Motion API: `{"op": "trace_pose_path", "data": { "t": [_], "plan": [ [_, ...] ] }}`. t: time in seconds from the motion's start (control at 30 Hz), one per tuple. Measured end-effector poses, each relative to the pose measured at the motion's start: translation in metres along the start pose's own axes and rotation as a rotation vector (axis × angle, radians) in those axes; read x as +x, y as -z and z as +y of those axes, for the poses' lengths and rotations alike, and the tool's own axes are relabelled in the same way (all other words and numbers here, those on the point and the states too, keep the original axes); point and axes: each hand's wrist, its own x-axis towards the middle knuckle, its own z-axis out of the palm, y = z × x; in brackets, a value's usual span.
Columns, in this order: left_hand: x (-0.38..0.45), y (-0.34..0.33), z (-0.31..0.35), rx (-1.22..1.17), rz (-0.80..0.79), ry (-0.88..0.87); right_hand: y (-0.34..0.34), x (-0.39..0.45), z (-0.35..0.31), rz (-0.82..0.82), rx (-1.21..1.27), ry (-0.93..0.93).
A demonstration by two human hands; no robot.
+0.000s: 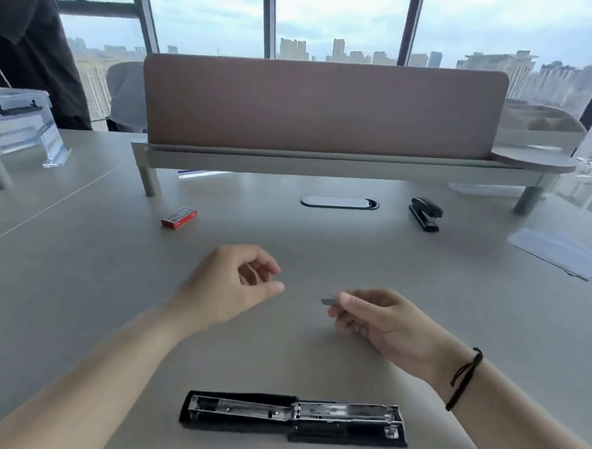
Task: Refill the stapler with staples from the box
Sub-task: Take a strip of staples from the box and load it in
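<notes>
Black stapler (291, 418) hinged flat, chrome channel, grey staple strip (329, 301)

black stapler (292, 418) flat, opened out (near edge); red staple box (179, 217) far left

Both forearms bare, reaching forward from the near edge. Left hand (233, 289) raised mid-frame, palm turned inward, fingers loosely curled, thumb and forefinger apart, nothing in it. Right hand (378, 319) lower and to the right, fingers bent, thumb and fingertips pinching a small grey strip (330, 300). Black cord (465, 376) around right wrist.
</notes>
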Motion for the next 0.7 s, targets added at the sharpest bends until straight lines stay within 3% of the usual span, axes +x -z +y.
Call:
{"op": "trace_pose_path", "data": {
  "t": [0.17,0.7],
  "plan": [
    [-0.035,-0.03,0.059,0.225,0.017,-0.284,0.016,-0.044,-0.003,-0.095,0.118,-0.079],
    [-0.067,-0.079,0.095,0.276,0.192,-0.431,0.016,-0.085,0.007,-0.105,0.225,0.002]
  ]
}}
